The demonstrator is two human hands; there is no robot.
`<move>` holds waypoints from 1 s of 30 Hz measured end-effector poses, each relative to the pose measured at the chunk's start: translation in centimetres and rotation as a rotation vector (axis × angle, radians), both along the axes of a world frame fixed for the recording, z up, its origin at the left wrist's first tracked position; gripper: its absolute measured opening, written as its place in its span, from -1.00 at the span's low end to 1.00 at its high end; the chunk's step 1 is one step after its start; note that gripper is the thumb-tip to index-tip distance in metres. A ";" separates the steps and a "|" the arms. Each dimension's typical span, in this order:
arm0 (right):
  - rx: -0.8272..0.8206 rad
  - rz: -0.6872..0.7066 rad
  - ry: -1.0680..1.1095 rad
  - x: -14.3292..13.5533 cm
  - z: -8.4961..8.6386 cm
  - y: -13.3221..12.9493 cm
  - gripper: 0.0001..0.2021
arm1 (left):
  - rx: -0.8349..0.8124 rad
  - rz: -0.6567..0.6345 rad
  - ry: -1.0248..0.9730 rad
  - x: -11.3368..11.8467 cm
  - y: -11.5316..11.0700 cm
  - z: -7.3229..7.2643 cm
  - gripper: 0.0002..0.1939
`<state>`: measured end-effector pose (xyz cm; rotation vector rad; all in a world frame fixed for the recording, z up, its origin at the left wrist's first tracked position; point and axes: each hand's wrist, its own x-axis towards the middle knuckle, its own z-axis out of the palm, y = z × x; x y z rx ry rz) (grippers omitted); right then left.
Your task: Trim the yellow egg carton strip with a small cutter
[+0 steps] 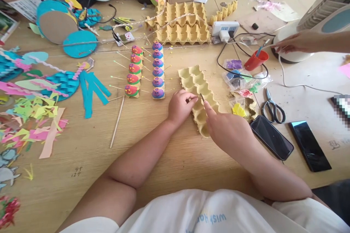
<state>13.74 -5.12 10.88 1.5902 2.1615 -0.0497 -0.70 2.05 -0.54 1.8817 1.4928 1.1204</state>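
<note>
A yellowish cardboard egg carton piece (201, 123), two rows of cups wide, lies slanted on the table in front of me. My left hand (181, 107) is closed at its left edge, thumb and fingers curled on the rim. My right hand (228, 127) grips a slim dark blade-like tool (201, 97), index finger stretched along it, its tip over the middle of the carton. The handle is hidden in my palm. To the left stand two carton-strip caterpillars with pin-like feelers, one red and green (133, 69), one purple and blue (158, 72).
Egg trays (182, 32) lie at the back beside a power strip (225, 27). On the right are scissors (270, 107), two phones (272, 137), clay packets (237, 109) and a red cup (256, 60). Another person's hand (294, 43) reaches in there. Paper scraps (35, 116) cover the left.
</note>
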 end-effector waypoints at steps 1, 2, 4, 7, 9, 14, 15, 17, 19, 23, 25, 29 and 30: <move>0.015 -0.006 0.004 -0.1 -0.2 0.1 -0.37 | -0.002 0.000 0.004 0.0 0.0 0.0 -0.96; 0.037 -0.015 0.010 -0.2 -0.5 0.3 -0.35 | -0.002 0.000 0.007 0.0 0.0 0.0 -0.96; 0.092 -0.027 0.026 -0.3 -1.1 0.7 -0.35 | -0.001 0.001 0.009 0.0 0.1 -0.1 -0.96; 0.090 -0.020 0.031 -0.1 -1.0 0.8 -0.39 | 0.003 0.005 0.008 0.0 0.1 -0.2 -0.95; 0.039 -0.008 0.008 0.2 -0.3 0.3 -0.41 | 0.006 0.008 0.007 0.0 0.0 -0.2 -0.96; 0.033 -0.001 0.006 0.2 0.1 0.0 -0.41 | 0.010 0.006 0.005 0.0 0.1 -0.1 -0.96; 0.040 -0.015 0.018 0.0 -0.3 0.3 -0.40 | 0.009 0.005 0.005 0.0 0.1 -0.1 -0.96; 0.083 -0.034 0.053 0.0 -1.0 1.0 -0.41 | 0.012 0.001 0.005 -0.1 0.1 -0.1 -0.96; 0.095 -0.035 0.083 0.3 -1.5 1.6 -0.41 | 0.016 -0.002 0.005 -0.1 0.0 0.0 -0.95; 0.098 -0.013 0.098 1.8 -0.7 1.5 -0.42 | 0.027 0.004 -0.007 -0.1 -0.1 -0.1 -0.95; 0.140 -0.013 0.092 2.5 0.2 0.9 -0.43 | 0.036 0.021 -0.013 0.0 -0.1 -0.2 -0.96; 0.176 0.007 0.066 3.0 1.3 -0.4 -0.41 | 0.060 0.033 -0.013 0.1 0.0 -0.4 -0.95; 0.183 0.022 0.059 2.9 1.3 -0.6 -0.41 | 0.067 0.027 -0.014 0.0 0.0 -0.5 -0.95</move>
